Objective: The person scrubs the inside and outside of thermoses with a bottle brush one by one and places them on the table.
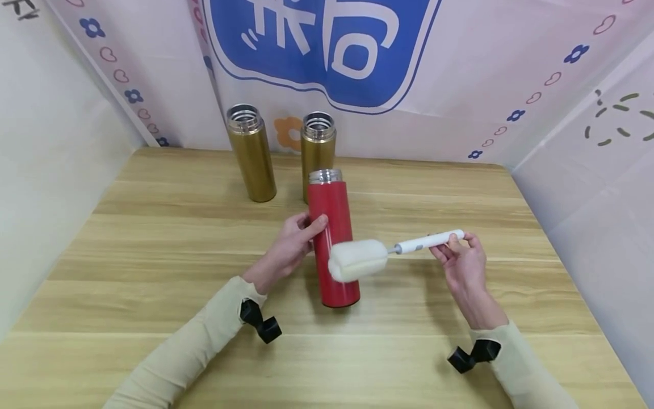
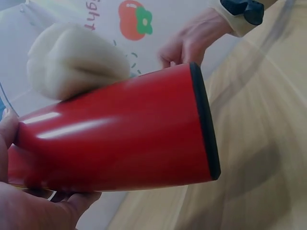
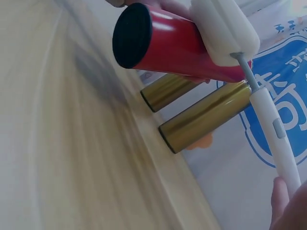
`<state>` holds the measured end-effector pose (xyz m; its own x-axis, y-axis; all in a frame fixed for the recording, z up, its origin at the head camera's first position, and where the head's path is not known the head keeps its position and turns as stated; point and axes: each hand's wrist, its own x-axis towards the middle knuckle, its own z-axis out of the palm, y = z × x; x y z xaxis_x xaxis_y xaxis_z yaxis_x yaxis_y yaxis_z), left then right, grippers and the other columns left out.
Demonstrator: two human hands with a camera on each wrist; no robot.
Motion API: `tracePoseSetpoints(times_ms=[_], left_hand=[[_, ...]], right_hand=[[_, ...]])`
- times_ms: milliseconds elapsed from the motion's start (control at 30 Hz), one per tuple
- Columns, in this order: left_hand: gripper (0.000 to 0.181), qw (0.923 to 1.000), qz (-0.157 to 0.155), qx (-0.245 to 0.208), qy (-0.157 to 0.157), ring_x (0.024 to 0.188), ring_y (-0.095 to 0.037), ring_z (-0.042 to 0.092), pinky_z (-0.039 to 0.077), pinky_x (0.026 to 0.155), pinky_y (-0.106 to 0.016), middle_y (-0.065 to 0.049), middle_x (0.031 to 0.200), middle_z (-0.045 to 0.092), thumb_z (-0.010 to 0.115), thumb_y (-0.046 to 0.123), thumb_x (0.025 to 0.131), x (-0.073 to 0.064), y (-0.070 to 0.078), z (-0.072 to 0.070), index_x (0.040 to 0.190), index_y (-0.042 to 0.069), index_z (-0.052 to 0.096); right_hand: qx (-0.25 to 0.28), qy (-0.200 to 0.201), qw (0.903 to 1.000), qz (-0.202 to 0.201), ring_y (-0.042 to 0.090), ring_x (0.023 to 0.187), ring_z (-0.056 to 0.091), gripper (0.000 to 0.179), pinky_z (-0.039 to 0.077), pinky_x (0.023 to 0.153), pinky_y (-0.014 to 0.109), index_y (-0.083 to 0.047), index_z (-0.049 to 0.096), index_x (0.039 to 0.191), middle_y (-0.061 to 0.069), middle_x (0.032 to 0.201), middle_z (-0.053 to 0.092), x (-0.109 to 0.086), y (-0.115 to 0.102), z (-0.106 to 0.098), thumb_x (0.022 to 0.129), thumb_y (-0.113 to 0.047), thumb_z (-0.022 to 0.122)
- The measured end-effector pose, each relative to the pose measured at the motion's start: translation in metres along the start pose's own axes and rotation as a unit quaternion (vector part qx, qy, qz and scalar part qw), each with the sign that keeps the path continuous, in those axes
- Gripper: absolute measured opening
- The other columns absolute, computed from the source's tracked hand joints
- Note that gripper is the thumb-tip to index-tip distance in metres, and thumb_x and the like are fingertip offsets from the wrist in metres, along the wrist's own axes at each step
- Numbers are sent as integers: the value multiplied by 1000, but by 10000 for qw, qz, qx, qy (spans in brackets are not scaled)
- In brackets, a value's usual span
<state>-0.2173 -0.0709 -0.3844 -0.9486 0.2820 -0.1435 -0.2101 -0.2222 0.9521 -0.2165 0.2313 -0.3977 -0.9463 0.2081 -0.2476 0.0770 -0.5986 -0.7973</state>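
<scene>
A red thermos bottle (image 1: 332,213) without a lid is held up off the table by my left hand (image 1: 288,244), thumb across its front and fingers behind. Its steel mouth points up and away, and its black base shows in both wrist views. Pinched near the handle's end by my right hand (image 1: 466,267) is a white bottle brush (image 1: 429,242) with a thick sponge head (image 1: 360,260). The sponge overlaps the lower half of the red bottle in the head view. In the left wrist view the sponge (image 2: 72,62) shows just beyond the bottle's side.
Two gold thermos bottles, one at the left (image 1: 252,159) and one behind the red bottle (image 1: 318,145), stand open-mouthed near the back of the wooden table (image 1: 409,352). A printed cloth (image 1: 434,130) hangs along the table's back edge, with pale walls at both sides.
</scene>
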Motion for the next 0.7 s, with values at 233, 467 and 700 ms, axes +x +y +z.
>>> tracePoseSetpoints(times_ms=[233,467,700], left_hand=[[55,9995,77,-311,-43,105,-15,57,51,92,-31,-15,128,49,51,27,97,-4,-2,-2,140,-3,34],[59,9977,70,-670,-42,105,-13,58,50,94,-33,-6,120,53,50,32,97,-6,-2,-3,140,-4,32],[57,9919,-24,-1268,115,104,-10,57,49,91,-27,0,114,54,42,35,100,-5,-6,-3,142,0,28]], right_hand=[[-416,-368,9983,184,20,74,72,10,58,71,29,-9,42,88,6,81,63,-12,3,-9,97,-4,43],[-526,-885,9945,192,20,73,72,13,59,68,28,-10,43,86,5,78,64,-18,3,-14,97,-2,42],[-484,-573,9957,546,18,73,71,10,58,69,27,-9,38,89,5,79,65,-18,1,-14,97,-4,42]])
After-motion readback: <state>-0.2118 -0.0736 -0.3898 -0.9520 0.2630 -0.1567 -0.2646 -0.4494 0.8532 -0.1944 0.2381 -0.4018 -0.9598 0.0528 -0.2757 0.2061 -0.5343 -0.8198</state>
